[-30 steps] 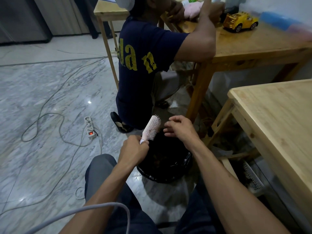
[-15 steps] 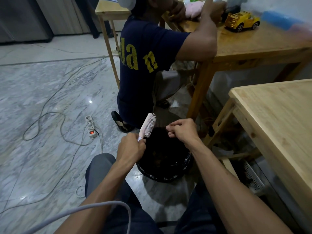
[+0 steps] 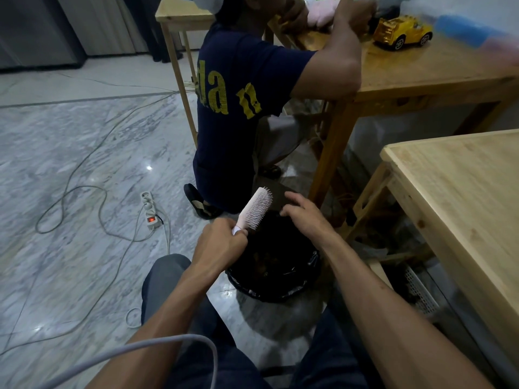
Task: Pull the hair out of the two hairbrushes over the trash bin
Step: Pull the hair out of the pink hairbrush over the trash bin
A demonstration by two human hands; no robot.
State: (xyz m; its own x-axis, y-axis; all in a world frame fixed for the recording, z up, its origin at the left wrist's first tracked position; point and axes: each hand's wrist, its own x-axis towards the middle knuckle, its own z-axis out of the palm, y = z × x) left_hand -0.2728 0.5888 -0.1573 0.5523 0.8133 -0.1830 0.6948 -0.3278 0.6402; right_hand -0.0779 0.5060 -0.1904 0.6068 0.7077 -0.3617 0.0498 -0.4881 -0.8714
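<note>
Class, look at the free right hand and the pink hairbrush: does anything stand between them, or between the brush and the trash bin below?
Nothing visible does. The right hand hovers open just right of the pink hairbrush, with only air between. The left hand holds the brush by its handle above the open trash bin, whose mouth is uncovered.

Pale pink hairbrush with whitish bristles, black-lined trash bin, grey-white veined marble floor, navy shirt with yellow lettering, yellow toy truck, light wooden tables, white power strip glowing red.
</note>
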